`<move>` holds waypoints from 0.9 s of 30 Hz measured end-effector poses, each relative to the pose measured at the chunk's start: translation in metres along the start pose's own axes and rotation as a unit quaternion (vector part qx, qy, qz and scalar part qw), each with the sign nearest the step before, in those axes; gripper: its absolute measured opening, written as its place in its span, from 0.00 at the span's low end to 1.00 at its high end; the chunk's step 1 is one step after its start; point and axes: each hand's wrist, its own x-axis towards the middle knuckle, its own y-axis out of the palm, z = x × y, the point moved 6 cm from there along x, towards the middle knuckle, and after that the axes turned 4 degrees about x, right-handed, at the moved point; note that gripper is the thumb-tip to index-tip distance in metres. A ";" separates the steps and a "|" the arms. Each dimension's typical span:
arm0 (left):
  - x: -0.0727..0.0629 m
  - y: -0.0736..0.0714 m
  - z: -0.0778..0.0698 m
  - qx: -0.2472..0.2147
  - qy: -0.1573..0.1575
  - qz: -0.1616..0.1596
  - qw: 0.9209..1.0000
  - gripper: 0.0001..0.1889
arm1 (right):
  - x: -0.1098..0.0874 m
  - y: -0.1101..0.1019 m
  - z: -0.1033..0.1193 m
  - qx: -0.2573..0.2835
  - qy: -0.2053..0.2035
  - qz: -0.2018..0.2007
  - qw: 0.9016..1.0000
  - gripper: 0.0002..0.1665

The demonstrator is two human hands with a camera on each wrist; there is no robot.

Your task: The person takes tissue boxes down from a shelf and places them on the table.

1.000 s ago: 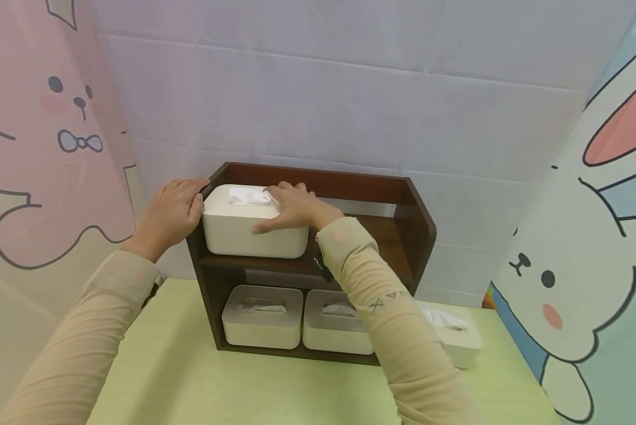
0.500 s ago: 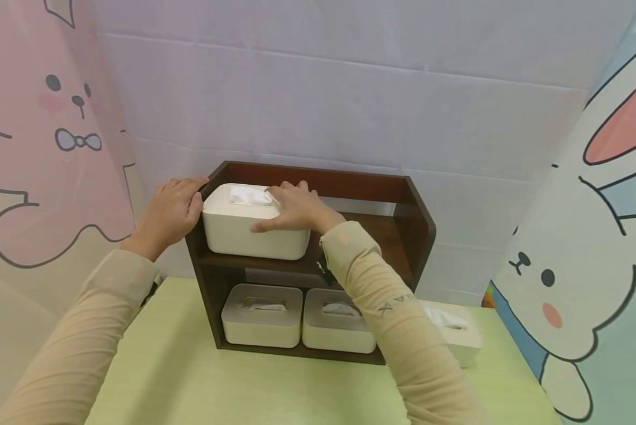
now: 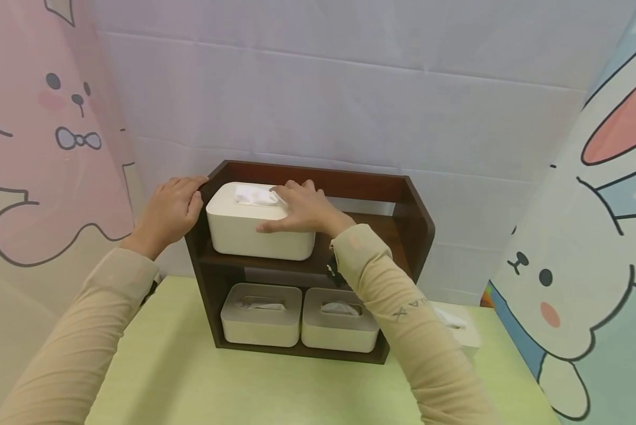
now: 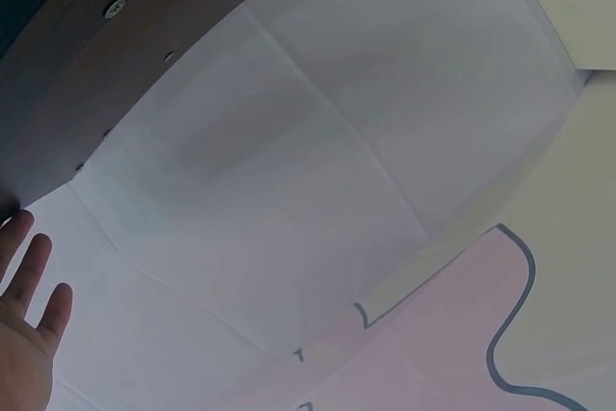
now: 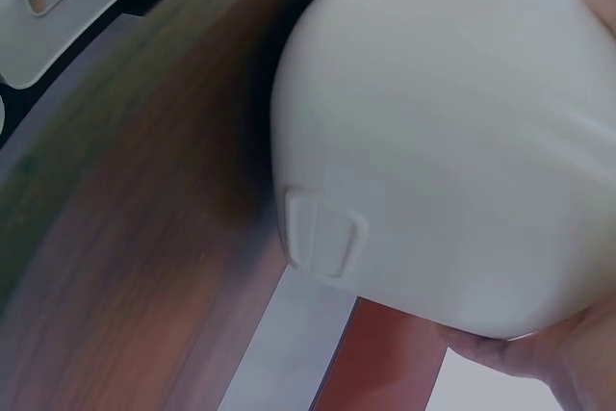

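Note:
A white tissue box (image 3: pixel 261 233) with a tissue showing in its top slot is on the left part of the upper level of a dark brown wooden shelf (image 3: pixel 318 171). My right hand (image 3: pixel 309 209) grips it across its right end, thumb on the front face and fingers over the far side. In the right wrist view, the white box (image 5: pixel 433 141) fills much of the picture, with fingers at its lower edge. My left hand (image 3: pixel 171 209) rests on the top of the shelf's left side panel, its fingers fairly straight in the left wrist view, fingertips near the dark panel (image 4: pixel 125 55).
Two tissue boxes with greyish lids, the left one (image 3: pixel 261 324) and the right one (image 3: pixel 339 330), fill the lower level. Another white tissue box (image 3: pixel 463 330) stands on the light green table (image 3: pixel 275 389) right of the shelf, partly behind my right sleeve.
The white tissue box on the upper level has shifted slightly right together with my right hand, away from the left side panel. My left hand has stayed put.

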 end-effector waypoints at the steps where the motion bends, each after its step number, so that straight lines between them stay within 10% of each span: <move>1: 0.000 0.000 0.000 0.000 0.000 0.000 1.000 0.23 | -0.001 0.000 0.000 -0.001 -0.002 -0.001 1.000 0.53; 27: 0.001 -0.001 -0.002 -0.004 -0.004 0.001 1.000 0.23 | -0.056 -0.022 -0.005 0.014 -0.029 -0.053 0.998 0.50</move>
